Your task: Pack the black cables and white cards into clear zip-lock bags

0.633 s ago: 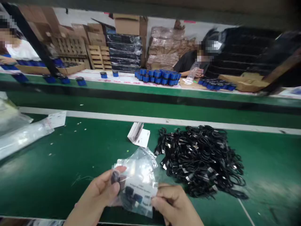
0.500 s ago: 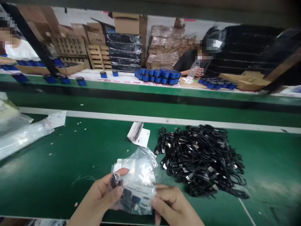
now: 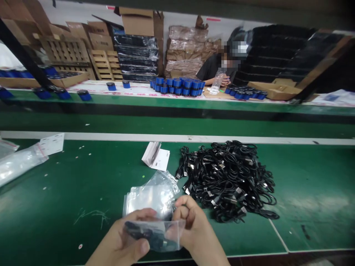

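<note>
My left hand (image 3: 118,238) is closed round the left end of a clear plastic bag (image 3: 173,242), thumb in front and fingers behind. A coiled black cable (image 3: 138,231) shows through the plastic. My right hand (image 3: 198,229) is at the bag's right end with its fingers curled in; the thumb lies partly behind the clear film, and I cannot tell whether it is inside the bag. Just beyond my hands lies a stack of flat clear zip bags (image 3: 149,197). To the right spreads a heap of black cables (image 3: 227,181). Behind the bags sits a stack of folded white leaflets (image 3: 155,157).
A filled plastic bag (image 3: 22,162) and a white card (image 3: 54,143) lie at the left of the green table (image 3: 91,184). Across a white strip (image 3: 124,137), a raised bench carries blue cylinders (image 3: 177,87), an open carton (image 3: 273,90) and a bottle (image 3: 217,83) by a co-worker (image 3: 213,70).
The bag has tilted, so its printed white insert no longer faces me and the cable shows. My right hand has moved up from the bag's lower right side. The view has shifted slightly right.
</note>
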Available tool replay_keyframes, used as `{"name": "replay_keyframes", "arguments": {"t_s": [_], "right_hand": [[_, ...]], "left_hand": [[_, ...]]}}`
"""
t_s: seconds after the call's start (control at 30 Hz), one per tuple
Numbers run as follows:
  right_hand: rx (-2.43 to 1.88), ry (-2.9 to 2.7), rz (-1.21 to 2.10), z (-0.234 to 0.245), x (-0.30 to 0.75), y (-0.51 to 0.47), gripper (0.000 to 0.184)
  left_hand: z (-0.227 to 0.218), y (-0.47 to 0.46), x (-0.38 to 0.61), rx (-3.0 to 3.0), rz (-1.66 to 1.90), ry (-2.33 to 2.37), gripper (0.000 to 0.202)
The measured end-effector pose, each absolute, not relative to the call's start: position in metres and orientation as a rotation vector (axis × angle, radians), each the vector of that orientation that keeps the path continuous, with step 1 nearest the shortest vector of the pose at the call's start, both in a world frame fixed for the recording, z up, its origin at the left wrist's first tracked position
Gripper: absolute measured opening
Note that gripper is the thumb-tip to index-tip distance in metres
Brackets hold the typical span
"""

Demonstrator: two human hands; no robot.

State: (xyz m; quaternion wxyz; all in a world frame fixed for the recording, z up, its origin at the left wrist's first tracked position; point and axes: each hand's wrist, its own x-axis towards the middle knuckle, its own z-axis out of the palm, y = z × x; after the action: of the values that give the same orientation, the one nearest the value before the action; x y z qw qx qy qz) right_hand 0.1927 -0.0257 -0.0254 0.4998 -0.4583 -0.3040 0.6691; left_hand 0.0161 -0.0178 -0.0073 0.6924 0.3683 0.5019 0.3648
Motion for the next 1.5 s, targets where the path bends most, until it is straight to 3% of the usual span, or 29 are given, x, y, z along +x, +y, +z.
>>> {"name": "replay_keyframes", "arguments": {"t_s": [0.13,0.27,0.33,0.5,0.67,1.0,1.5], "right_hand": [[-1.263,-1.174,1.529,-0.005,0.199,-0.024,0.016],[-1.277,-1.439,1.435,0.009,0.202,-0.020,0.022],[-1.252,-1.444,1.395,0.012,0.206,-0.021,0.026],[-1.314,-1.485,1.273,0.009,0.215,-0.026,0.003],[-1.420,-1.519,1.098,0.005,0.209,-0.027,0.013],[-1.329,-1.583,0.998,0.006,0.206,-0.026,0.023],[-1.363,-1.547,1.102,-0.009,0.193,-0.024,0.017]], "left_hand": [[0.008,-0.004,0.007,1.283,0.714,1.297,0.053],[0.020,0.005,0.013,1.684,0.385,1.227,0.007],[0.020,0.007,0.017,1.718,0.406,1.218,0.018],[0.009,0.002,0.020,1.484,0.638,1.277,0.022],[0.011,-0.007,0.027,1.224,0.813,1.383,0.020],[0.010,-0.003,0.022,1.578,0.869,1.416,0.022],[-0.001,-0.001,0.026,1.749,0.696,1.241,0.022]]}}
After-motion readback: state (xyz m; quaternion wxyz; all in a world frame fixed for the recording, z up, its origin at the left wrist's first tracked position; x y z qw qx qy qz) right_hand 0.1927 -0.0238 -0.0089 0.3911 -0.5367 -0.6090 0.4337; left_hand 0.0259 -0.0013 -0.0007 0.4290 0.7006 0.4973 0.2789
